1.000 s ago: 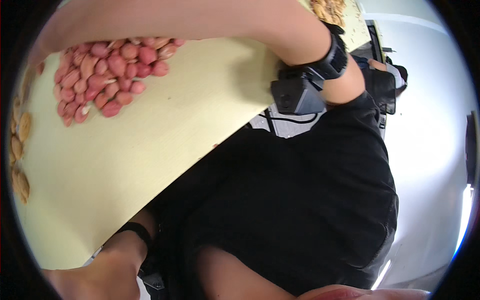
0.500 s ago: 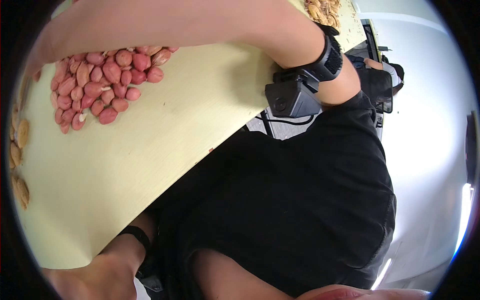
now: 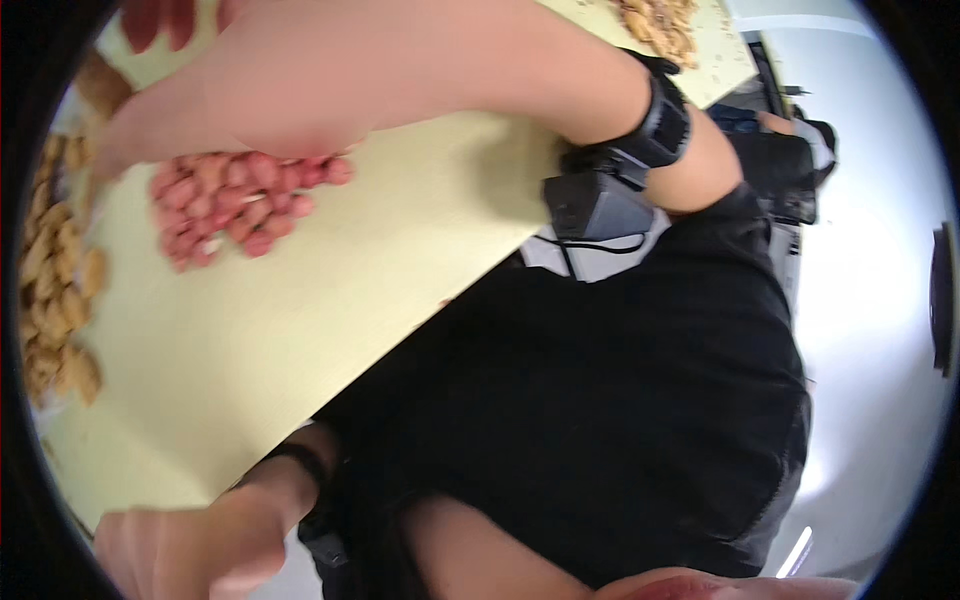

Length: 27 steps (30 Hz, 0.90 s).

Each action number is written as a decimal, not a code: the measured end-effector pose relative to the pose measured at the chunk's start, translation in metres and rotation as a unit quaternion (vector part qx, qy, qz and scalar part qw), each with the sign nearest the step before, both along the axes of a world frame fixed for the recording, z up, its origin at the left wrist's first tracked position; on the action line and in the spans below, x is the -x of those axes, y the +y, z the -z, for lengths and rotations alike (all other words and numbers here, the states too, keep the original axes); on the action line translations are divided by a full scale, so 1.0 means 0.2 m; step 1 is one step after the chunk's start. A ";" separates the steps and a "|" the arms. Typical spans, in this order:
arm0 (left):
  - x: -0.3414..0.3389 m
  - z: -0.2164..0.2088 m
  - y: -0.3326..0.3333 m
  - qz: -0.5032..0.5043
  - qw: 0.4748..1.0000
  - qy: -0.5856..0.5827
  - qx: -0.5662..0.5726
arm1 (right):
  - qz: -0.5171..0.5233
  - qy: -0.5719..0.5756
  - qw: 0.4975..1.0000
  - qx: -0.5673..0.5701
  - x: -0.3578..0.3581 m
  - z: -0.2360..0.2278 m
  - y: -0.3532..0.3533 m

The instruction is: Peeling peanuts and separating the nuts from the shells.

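Observation:
A heap of red-skinned peanuts (image 3: 235, 200) lies on the pale yellow tabletop (image 3: 300, 310). My right hand (image 3: 170, 120) reaches over the far side of this heap and covers part of it. Its fingers are smeared by motion, and what they hold, if anything, does not show. A blurred brown shape (image 3: 103, 88) sits close beside it. Tan nuts in their shells (image 3: 60, 270), like unshelled peanuts, are piled along the left rim. At the near left corner of the table is my left hand (image 3: 190, 550), blurred, with its fingers seemingly bent.
Broken tan shells (image 3: 660, 25) are scattered at the table's far right. Reddish finger-like shapes (image 3: 160, 22) show at the top edge; whose they are is unclear. A black strapped device (image 3: 605, 195) is on my right forearm. Beyond, a person (image 3: 815, 145) sits near a black chair (image 3: 785, 175).
The view has shifted, bringing more shelled nuts in at the left and the reddish finger-like shapes at the top. Both hands are more blurred, and more of my left hand shows.

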<state>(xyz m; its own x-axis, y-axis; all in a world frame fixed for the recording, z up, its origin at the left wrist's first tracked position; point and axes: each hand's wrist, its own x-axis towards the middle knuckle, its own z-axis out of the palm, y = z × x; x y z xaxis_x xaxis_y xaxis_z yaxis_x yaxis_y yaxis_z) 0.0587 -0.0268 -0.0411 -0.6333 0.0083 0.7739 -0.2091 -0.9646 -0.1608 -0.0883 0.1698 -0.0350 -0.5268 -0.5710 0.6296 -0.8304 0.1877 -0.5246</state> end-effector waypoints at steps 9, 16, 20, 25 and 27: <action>-0.10 -0.25 -0.07 -0.297 0.863 -0.030 0.407 | -0.054 0.122 0.991 0.013 -0.28 -0.24 0.07; 0.02 -0.37 -0.08 -0.391 0.636 0.156 0.647 | 0.002 0.030 0.997 -0.066 -0.30 -0.28 0.16; 0.07 -0.46 0.01 -0.377 0.499 0.133 0.769 | -0.010 -0.004 1.000 -0.025 -0.30 -0.27 0.18; 0.29 -0.34 0.12 -0.307 0.584 -0.041 0.750 | 0.002 0.002 1.000 0.017 -0.30 -0.24 0.22; 0.36 -0.27 0.12 -0.316 0.596 -0.010 0.738 | 0.009 0.014 0.999 0.032 -0.29 -0.24 0.22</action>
